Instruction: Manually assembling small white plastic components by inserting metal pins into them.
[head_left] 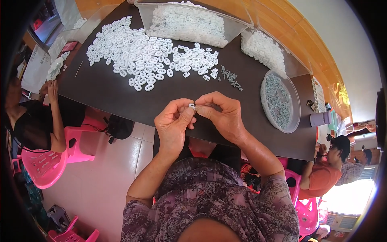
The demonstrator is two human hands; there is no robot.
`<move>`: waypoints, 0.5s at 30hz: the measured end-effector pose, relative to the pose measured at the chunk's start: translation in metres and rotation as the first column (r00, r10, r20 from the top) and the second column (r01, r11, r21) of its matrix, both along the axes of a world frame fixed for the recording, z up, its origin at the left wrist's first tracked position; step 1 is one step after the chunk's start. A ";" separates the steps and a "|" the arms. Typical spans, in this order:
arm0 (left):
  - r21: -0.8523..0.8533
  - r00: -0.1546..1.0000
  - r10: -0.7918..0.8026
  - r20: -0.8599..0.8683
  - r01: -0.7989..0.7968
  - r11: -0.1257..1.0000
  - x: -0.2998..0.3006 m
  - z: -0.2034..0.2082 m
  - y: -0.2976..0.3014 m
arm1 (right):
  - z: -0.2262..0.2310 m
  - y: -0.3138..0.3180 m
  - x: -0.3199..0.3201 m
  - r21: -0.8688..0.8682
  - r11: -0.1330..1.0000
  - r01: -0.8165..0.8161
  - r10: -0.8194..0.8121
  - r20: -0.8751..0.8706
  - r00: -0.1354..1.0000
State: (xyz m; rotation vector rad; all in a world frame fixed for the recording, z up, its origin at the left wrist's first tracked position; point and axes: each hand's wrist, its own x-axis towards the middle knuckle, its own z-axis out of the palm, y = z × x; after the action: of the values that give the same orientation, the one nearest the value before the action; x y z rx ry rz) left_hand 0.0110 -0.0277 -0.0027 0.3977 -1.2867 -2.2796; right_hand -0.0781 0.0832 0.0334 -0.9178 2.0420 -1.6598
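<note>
Over the near edge of the dark table, my left hand point(174, 119) pinches a small white plastic piece point(191, 105) with a dark hole between thumb and fingers. My right hand point(224, 115) meets it from the other side, thumb and forefinger closed on a thin grey screw-like piece point(196, 107) that touches or nearly touches the white one. Beyond my hands lies a pile of white oval two-holed pieces point(141, 54), and beside it a smaller heap of white pieces point(195, 60). Several loose grey screw-like pieces point(231, 77) are scattered right of that heap.
A clear bin point(193, 38) of white pieces and a second one point(264, 50) stand along the table's point(100, 86) far side. At right sit a round tub point(297, 117) of grey pieces and a lidded cup point(320, 119). People sit at both sides; pink chairs point(44, 165) stand around.
</note>
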 end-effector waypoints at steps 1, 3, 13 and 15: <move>-0.003 1.000 -0.003 -0.009 0.003 1.000 0.000 0.000 0.000 | -0.002 0.000 0.000 0.007 1.000 -0.005 0.005 -0.028 1.000; -0.010 1.000 -0.001 0.008 0.001 1.000 0.000 0.003 0.001 | -0.002 0.001 -0.001 0.013 1.000 -0.009 0.010 -0.056 0.998; -0.123 0.996 0.033 0.086 -0.022 0.992 0.002 0.002 0.009 | -0.013 -0.004 0.002 0.068 0.997 0.030 -0.008 -0.313 0.950; -0.099 0.997 0.026 0.068 -0.019 0.995 0.003 0.000 0.008 | -0.011 -0.003 0.001 0.064 0.997 0.033 -0.008 -0.354 0.935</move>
State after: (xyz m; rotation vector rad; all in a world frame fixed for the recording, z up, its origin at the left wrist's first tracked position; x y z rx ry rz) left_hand 0.0139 -0.0200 -0.0023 0.4580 -1.4151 -2.1916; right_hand -0.0770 0.0804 0.0227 -1.2500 2.3295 -1.5084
